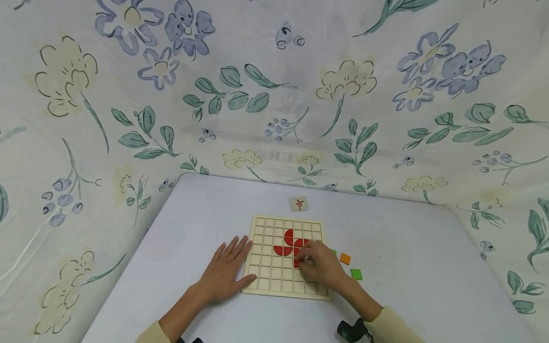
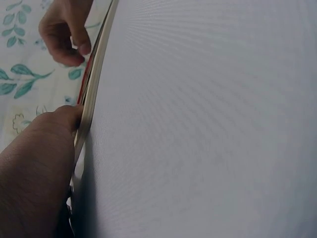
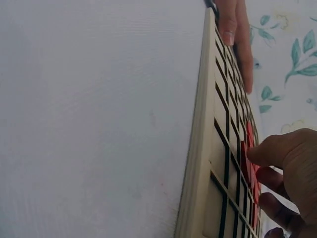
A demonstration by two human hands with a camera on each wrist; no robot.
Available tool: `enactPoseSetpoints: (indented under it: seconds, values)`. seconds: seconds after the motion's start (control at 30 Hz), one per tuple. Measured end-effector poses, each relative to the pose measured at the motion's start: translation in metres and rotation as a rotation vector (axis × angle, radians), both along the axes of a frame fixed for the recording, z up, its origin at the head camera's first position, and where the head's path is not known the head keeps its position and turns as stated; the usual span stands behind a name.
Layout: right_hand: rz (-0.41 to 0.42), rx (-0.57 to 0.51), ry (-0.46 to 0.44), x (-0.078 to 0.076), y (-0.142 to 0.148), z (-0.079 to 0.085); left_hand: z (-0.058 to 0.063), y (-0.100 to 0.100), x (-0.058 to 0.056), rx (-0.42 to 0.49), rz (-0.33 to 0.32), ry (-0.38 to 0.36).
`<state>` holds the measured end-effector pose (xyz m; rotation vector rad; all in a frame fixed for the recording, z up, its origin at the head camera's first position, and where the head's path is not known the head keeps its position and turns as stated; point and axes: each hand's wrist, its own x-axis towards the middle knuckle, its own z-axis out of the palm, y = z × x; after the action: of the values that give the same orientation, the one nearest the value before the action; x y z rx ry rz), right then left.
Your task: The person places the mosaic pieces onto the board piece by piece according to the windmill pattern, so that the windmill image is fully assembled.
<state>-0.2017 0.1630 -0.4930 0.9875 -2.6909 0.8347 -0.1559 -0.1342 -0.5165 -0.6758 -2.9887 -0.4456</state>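
The red piece (image 1: 297, 263) under your right fingertips is sitting just right of the middle of the grid board (image 1: 266, 259), below the other red shapes. You are apparently pinching it: the thumb and fingers of your right hand (image 1: 319, 264) are curling in close, leaving little gap, and in the right wrist view a red edge is tilting up beside a fingertip. That small grip is probably serving to line the piece up with the board's raised lines, though your fingers are hiding its full outline.

Around it, a red half-disc (image 1: 289, 237) is lying above, a second half-disc (image 1: 283, 250) is lying to the left, and more red is showing, partly covered, beside your knuckles.

Your left hand (image 1: 223, 274) is resting spread and nearly straight, gripping nothing; its fingertips are meeting the board's left edge and its thumb is lying over the near left corner, likely so that the board is not sliding.

Further out, an orange square (image 1: 345, 258) and a green square (image 1: 356, 274) are lying right of the board, handy for your right side. Beyond the far edge, a small card (image 1: 298, 204) with a red motif is lying on the white table (image 1: 407, 267), presumably where you are able to see it.
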Motion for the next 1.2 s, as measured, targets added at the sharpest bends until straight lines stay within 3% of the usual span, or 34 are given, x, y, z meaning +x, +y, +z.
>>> enactPoseSetpoints:
  seconds: [0.23,0.5,0.73,1.2]
  values:
    - [-0.043,0.028,0.028,0.001,0.0,-0.003,0.001,0.0,0.0,0.0,0.003,0.006]
    - [-0.093,0.042,-0.035,0.007,0.008,0.0,-0.003,0.001,0.002,0.033,0.005,0.004]
    - [-0.136,0.027,-0.035,0.009,0.022,0.001,-0.005,0.0,0.002,0.029,-0.002,0.007]
    - [-0.249,0.035,-0.11,0.004,0.048,0.001,-0.004,0.0,0.0,0.025,0.004,-0.001]
